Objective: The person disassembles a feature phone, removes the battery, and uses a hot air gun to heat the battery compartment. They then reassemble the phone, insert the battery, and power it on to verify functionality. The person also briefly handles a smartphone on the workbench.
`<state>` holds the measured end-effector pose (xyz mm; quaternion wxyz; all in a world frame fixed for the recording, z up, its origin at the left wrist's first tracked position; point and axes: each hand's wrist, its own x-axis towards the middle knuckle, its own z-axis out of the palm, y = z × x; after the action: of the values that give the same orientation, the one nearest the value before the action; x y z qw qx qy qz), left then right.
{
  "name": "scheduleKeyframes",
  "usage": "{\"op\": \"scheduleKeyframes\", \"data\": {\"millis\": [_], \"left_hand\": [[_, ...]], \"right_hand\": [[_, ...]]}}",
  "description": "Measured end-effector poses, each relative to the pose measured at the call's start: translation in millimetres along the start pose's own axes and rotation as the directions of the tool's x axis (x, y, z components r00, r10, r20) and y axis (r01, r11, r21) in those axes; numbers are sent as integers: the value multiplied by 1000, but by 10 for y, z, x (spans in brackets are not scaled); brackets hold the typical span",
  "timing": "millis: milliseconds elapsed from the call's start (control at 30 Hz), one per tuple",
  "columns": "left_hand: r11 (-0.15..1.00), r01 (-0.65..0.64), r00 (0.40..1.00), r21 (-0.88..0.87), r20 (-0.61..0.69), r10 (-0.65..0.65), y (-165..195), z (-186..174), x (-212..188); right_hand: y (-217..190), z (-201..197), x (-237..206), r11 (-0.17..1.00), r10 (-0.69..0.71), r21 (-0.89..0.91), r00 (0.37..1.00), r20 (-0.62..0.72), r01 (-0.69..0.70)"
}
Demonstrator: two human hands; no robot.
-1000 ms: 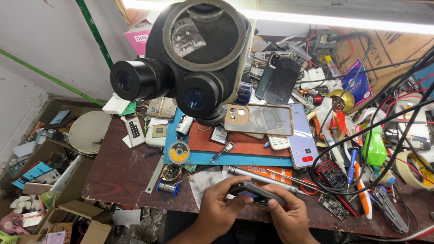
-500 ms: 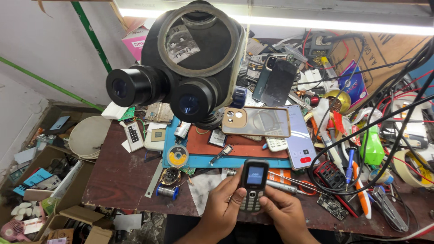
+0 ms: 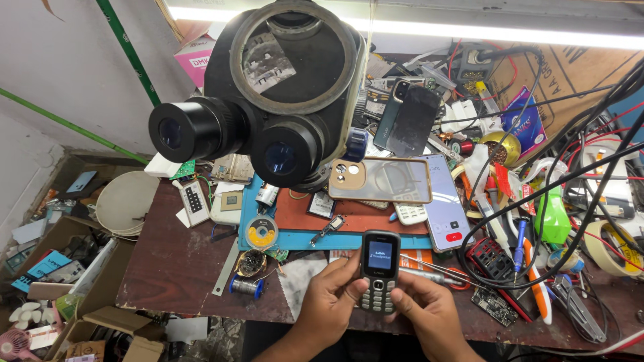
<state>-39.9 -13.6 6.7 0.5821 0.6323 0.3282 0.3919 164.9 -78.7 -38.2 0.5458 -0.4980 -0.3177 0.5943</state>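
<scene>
A small dark keypad phone (image 3: 379, 270) is standing upright between both hands at the near edge of the workbench (image 3: 168, 268), its lit screen facing up toward the camera and its long axis running from six to twelve o'clock. The left hand (image 3: 331, 295) is closing around the phone's left edge from about eight o'clock, fingers curled along the side. The right hand (image 3: 429, 310) is cupping the lower right from about four o'clock, thumb lying near the keypad. Both are gripping snugly, with neither clearly nearer than the other; the phone's base is sitting between the two palms.

At twelve o'clock from the phone, a blue work mat (image 3: 322, 238) is lying with a clear phone case (image 3: 382, 179) on it, and a white smartphone (image 3: 446, 211) is resting at one o'clock. A large black microscope head (image 3: 268, 100) is looming over the bench at eleven o'clock. A solder spool (image 3: 260, 232) is sitting at ten o'clock.

The phone's back and underside are hidden by the fingers, and both wrists are cut off at the bottom edge. The tangle of cables (image 3: 570, 174) at two o'clock is covering much of the tools beneath.
</scene>
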Motion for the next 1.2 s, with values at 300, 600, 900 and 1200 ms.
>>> {"op": "scheduleKeyframes", "data": {"millis": [300,600,900,1200], "left_hand": [[982,95,983,161,143,-118,58,-40,97],[980,-82,985,181,165,52,30,23,6],[987,7,980,163,197,-40,121,-7,39],[979,-24,981,204,193,-16,123,-9,40]], "right_hand": [[-106,85,75,975,-65,-213,998,-16,60],[-124,192,-59,848,-211,-502,977,-27,169],[-178,260,-77,826,-241,-525,971,6,208],[-155,257,-79,812,-260,-537,965,20,230]]}}
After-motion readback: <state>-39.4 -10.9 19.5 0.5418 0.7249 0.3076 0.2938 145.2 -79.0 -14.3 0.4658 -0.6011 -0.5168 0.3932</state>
